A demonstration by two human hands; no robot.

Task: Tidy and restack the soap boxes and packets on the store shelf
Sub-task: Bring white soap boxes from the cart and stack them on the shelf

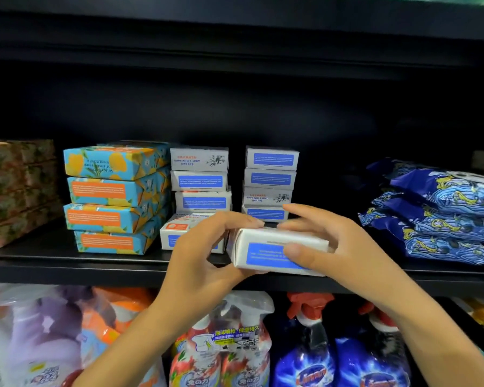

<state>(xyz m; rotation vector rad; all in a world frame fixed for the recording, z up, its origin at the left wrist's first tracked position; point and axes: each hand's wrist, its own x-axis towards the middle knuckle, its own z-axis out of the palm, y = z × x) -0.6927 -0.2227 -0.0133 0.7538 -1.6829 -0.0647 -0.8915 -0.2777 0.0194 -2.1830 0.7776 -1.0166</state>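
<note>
Both hands, left [204, 247] and right [327, 244], grip a white cardboard soap box with a blue label [277, 251] by its ends over the black shelf edge [95, 268] (probably light, stiff, crushable).

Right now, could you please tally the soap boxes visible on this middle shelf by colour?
White cardboard boxes with blue labels: 9, including the held white box
Blue-and-orange patterned boxes: 4
Red-and-green floral boxes: 4
Total: 17
</note>
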